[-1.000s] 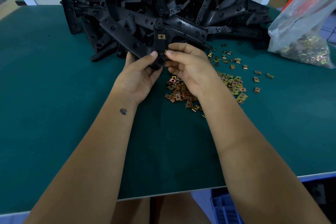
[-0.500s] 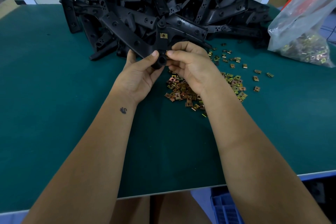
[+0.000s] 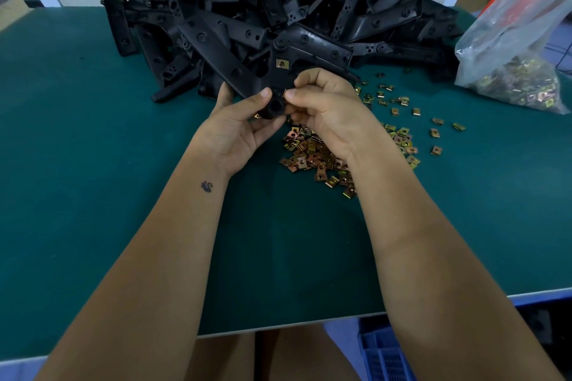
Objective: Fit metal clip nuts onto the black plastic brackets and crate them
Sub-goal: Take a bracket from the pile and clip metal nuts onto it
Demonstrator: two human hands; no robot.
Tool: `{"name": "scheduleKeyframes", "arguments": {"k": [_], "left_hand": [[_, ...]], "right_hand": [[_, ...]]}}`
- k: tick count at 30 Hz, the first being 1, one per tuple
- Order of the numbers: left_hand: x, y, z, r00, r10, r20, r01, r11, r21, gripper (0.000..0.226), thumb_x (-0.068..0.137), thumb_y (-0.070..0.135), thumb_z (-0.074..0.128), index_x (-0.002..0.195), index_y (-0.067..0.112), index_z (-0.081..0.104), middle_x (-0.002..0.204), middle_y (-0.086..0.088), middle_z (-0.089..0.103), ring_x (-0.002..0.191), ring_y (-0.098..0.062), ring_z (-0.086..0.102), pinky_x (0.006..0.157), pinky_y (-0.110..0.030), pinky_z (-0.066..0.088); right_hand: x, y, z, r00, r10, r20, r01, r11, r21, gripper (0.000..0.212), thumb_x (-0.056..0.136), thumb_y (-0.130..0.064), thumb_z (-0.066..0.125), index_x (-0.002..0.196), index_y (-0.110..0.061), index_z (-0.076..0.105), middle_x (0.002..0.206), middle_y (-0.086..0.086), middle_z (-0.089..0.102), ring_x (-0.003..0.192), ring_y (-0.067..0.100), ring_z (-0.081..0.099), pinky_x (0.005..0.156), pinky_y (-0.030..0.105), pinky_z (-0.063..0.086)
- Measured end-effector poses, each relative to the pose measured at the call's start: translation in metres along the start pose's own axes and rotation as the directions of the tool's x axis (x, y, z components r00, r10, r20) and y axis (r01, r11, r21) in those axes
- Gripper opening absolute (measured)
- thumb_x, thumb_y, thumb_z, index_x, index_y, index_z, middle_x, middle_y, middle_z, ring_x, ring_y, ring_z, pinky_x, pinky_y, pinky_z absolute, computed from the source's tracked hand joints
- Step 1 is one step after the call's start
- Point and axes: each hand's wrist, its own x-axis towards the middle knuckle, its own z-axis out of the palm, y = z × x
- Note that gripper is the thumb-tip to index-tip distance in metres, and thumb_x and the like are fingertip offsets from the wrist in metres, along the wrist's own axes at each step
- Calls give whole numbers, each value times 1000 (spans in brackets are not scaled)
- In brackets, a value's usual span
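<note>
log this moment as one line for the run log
step: fitting clip nut | left hand: holds bracket | right hand: pinches at bracket end | fitted nut: one visible

Bracket pile (image 3: 278, 3) blocks the whole far middle of the table (image 3: 93, 195), spilling toward the hands. Loose clip nuts (image 3: 312, 158) litter the mat right of centre, under and beyond the right hand (image 3: 328, 108). Plastic bag (image 3: 513, 49) of nuts fills the far right corner. Left hand (image 3: 238, 130) and right hand crowd the held bracket (image 3: 278, 83) mid-table; both forearms cross the near edge. Open mat on the left side and near centre between the forearms. Blue crate (image 3: 383, 353) sits below the near right edge.
</note>
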Motion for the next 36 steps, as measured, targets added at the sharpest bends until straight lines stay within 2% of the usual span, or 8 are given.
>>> {"name": "scheduleKeyframes", "arguments": {"k": [5,8,14,20,26,31,36], "left_hand": [[1,-1,-2,1000,-18,-5,18,999,30,55,82,11,70,132,24,51,124,-5,64,91,-20,71,72,-25,58],[3,-2,-3,1000,-19,-9,19,999,45,58,85,9,68,139,22,48,128,-3,64,95,-18,71,74,-24,57],[1,-1,-2,1000,-19,4,18,996,91,70,74,10,73,139,20,49,126,-3,65,97,-17,72,76,-26,58],[1,-2,-1,999,-25,48,17,986,166,64,81,6,68,139,23,46,130,-6,64,102,-20,71,79,-27,57],[4,-4,-2,1000,11,17,-13,990,144,61,89,4,66,141,25,43,128,-3,66,108,-20,69,83,-28,57],[5,-4,-1,999,48,-24,-45,994,101,54,94,5,61,142,21,42,120,0,69,105,-16,70,79,-24,57],[5,-5,0,998,55,-6,-54,993,102,48,95,8,61,137,24,46,116,3,70,100,-14,70,77,-24,57]], "right_hand": [[-1,-1,-3,1000,-2,29,2,1000,-8,23,87,9,62,87,-13,54,72,3,63,63,12,62,65,24,51],[-1,-1,-6,998,4,59,-3,1000,-17,24,87,11,61,89,-12,53,72,3,63,62,13,62,65,23,51],[-3,-3,-10,996,8,87,0,996,-92,25,87,14,58,89,-11,52,68,2,63,62,13,60,64,22,51],[-5,-4,-13,994,21,103,-8,992,-125,24,85,15,60,93,-7,53,69,5,62,62,13,61,62,21,51],[0,0,-5,1000,8,-26,-10,997,-73,25,85,13,62,100,-6,55,68,2,64,61,13,60,62,23,51],[3,5,5,990,43,-137,-30,995,96,40,84,10,66,119,-2,51,79,7,67,65,12,64,62,23,53],[3,3,7,977,121,-175,-88,979,185,49,83,8,68,126,-6,49,83,7,67,59,9,63,57,22,51]]}}
